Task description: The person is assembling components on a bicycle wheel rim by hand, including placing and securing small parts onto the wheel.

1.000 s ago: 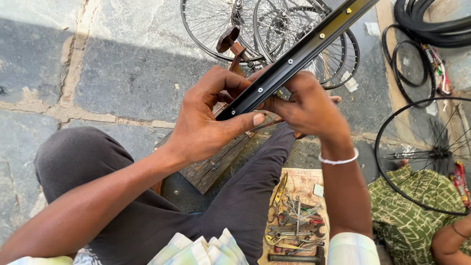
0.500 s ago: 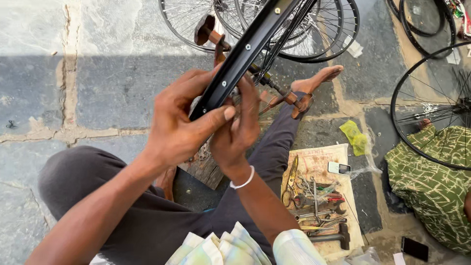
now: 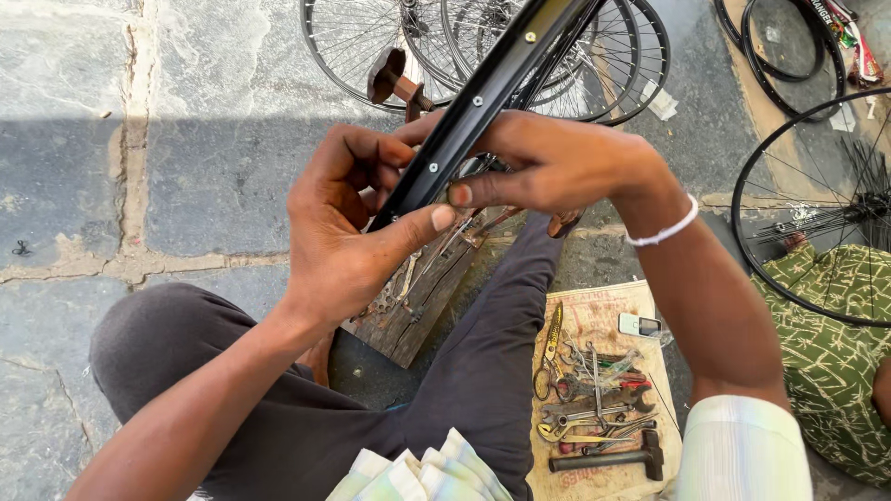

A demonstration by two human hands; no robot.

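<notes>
Rim work in hand: left hand (image 3: 348, 232) and right hand (image 3: 548, 167) both clenched on black bicycle rim (image 3: 483, 93), which runs toward 1 o'clock above the wooden block (image 3: 418, 297). Judged next: fine fingertip work at a spoke hole. Tools (image 3: 594, 399) at 5 o'clock.

A black bicycle rim (image 3: 483, 97) runs slantwise across the view, held by both hands. The left hand (image 3: 348, 227) grips it from below, thumb pressed against its lower end; the right hand (image 3: 548, 162), a white band (image 3: 661, 230) on its wrist, closes over it from the right side. Beneath the hands lies a worn wooden block (image 3: 418, 306) between the person's dark-trousered legs. Pliers, wrenches and a hammer (image 3: 608, 459) lie on a printed sheet (image 3: 594, 311) to the right. Spoked wheels (image 3: 371, 46) lean on the stone floor (image 3: 139, 139) beyond.
</notes>
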